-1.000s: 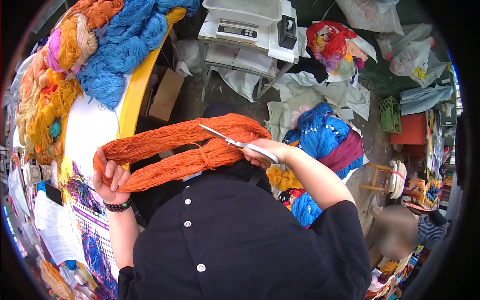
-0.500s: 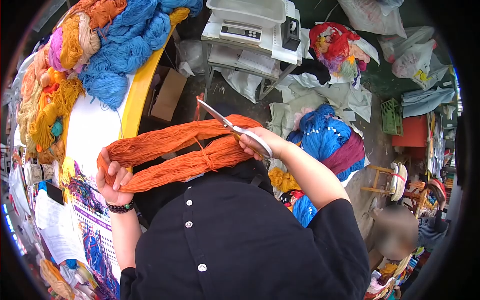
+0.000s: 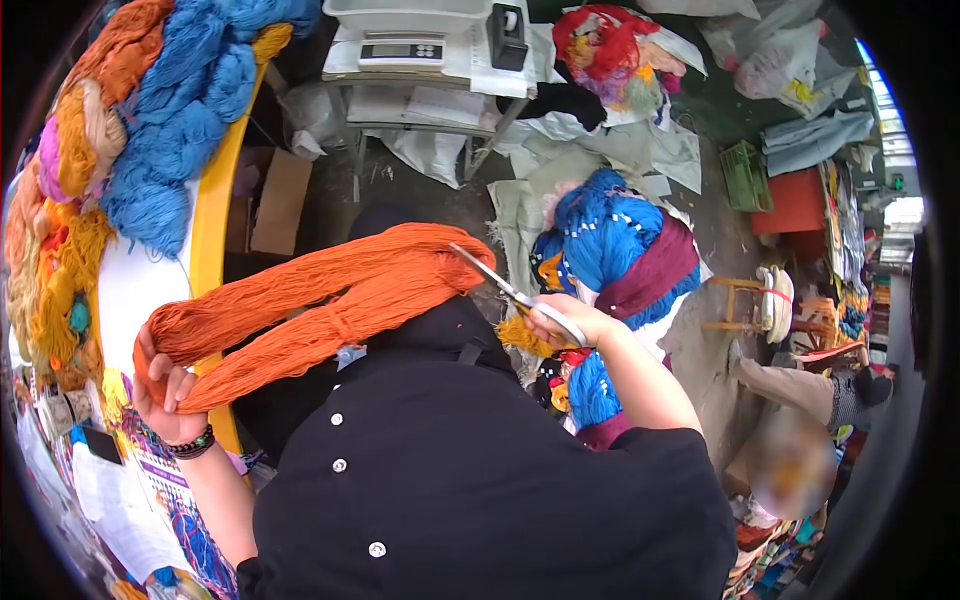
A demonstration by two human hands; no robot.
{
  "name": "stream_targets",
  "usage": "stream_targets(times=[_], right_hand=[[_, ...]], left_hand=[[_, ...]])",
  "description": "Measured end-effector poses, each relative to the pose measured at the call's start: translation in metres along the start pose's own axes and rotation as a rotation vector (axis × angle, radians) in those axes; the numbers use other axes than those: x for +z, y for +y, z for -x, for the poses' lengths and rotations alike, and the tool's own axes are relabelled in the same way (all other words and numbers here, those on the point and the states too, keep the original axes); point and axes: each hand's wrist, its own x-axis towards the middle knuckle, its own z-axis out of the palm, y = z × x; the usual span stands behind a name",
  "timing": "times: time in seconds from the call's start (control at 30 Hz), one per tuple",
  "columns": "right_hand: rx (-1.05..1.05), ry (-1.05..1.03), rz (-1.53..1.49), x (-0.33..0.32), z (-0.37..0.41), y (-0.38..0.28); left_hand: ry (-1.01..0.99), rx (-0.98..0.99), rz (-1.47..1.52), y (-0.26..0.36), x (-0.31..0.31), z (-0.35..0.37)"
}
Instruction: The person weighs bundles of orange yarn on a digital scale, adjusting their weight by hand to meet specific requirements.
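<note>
A long looped skein of orange yarn (image 3: pixel 370 300) stretches across the front of the body, with a tie round its lower strand. My left hand (image 3: pixel 168 390) is inside the loop's left end, fingers curled round the yarn. In my right hand (image 3: pixel 562 322) are metal scissors (image 3: pixel 500 287), gripped by the handles, blades pointing up and left. The blade tips lie over the yarn near the skein's right end. Whether they touch the strands I cannot tell.
At left, a yellow-edged table (image 3: pixel 212 200) bears blue yarn (image 3: pixel 185 130) and papers (image 3: pixel 110 510). A scale (image 3: pixel 400 52) stands on a metal stand ahead. Blue and maroon yarn (image 3: pixel 625 250) lies on the floor at right, near a stool (image 3: pixel 735 305) and another person (image 3: pixel 790 385).
The view has shifted to the right. The scissors have come down, and their tips are now over the skein's right end instead of above it. The loose orange strand at the tips no longer shows.
</note>
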Motion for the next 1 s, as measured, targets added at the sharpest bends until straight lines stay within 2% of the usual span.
stream_targets(times=[0.1,0.23,0.37,0.5,0.63,0.8,0.87,0.9,1.0], right_hand=[[-0.046,-0.038,0.151,0.002,-0.001,0.006],[0.062,-0.084,0.084,0.001,-0.010,0.011],[0.078,-0.114,0.133,-0.001,-0.009,0.005],[-0.078,-0.314,-0.044,-0.004,-0.013,0.006],[-0.225,-0.228,-0.109,-0.004,-0.016,0.002],[-0.209,-0.102,-0.001,0.003,-0.010,-0.013],[-0.276,-0.006,0.050,0.012,-0.002,-0.026],[-0.270,-0.017,-0.055,0.015,0.003,-0.035],[-0.360,0.007,-0.053,0.032,0.011,-0.071]], left_hand=[[0.043,-0.001,0.000,0.006,-0.007,-0.002],[0.064,0.009,-0.004,0.005,-0.011,-0.004],[0.063,0.002,0.010,0.004,-0.012,-0.002],[0.079,0.003,0.039,0.003,-0.013,0.000],[0.068,-0.004,0.043,0.002,-0.007,-0.001],[0.044,-0.015,-0.011,0.006,0.008,-0.008],[-0.014,0.009,-0.081,0.021,0.029,-0.017],[-0.064,0.021,-0.131,0.030,0.044,-0.024],[-0.122,0.085,-0.231,0.062,0.089,-0.039]])
